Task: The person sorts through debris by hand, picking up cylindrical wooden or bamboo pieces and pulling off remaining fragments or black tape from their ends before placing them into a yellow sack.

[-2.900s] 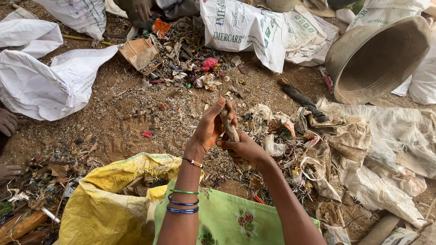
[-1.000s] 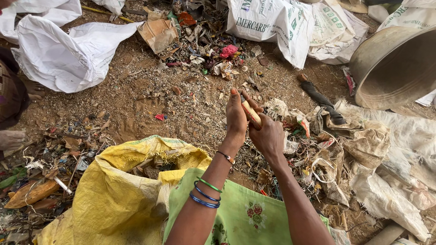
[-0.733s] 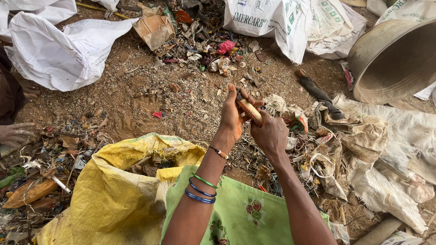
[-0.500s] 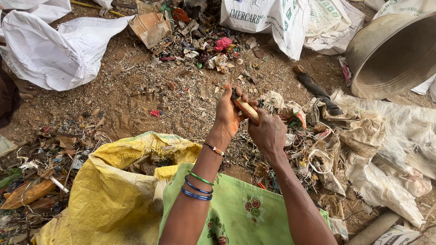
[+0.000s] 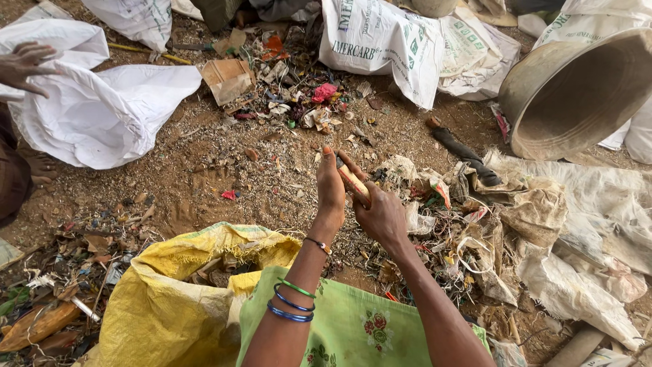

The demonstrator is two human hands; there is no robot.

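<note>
Item: small tan stick-like object (image 5: 354,183), dark at its far tip, exact kind not discernible. Held above bare dirt ground (image 5: 204,170), between both hands, at the centre of the head view.

Right hand (image 5: 382,216): closed around the object's near end, fingers wrapped under it. Left hand (image 5: 331,194): pressed flat against the object's side, fingers extended upward, not fully curled. Left forearm carried green and blue bangles (image 5: 291,303) and a thin wrist bracelet (image 5: 318,245).

Adjacent, near side: open yellow sack (image 5: 156,299), mouth facing up, partly filled with brown scraps, just below the left forearm; green patterned cloth (image 5: 353,333) across the lap.

Adjacent, right: mixed litter heap (image 5: 448,224) of plastic, paper and wire, beside dirty pale sheeting (image 5: 584,231).

Farther out: large tipped metal tub (image 5: 577,95) at upper right; white sacks (image 5: 109,115) at left, one touched by another person's hand (image 5: 27,64); flattened cardboard box (image 5: 227,78) and red scrap (image 5: 324,92) among debris beyond.

Risk, as judged: the loose left-hand contact could let the object slip and drop into the litter heap, where it would be hard to pick out.

Clearance: open dirt ahead and to the left; heap crowding the right; sack rim close under the forearms.
</note>
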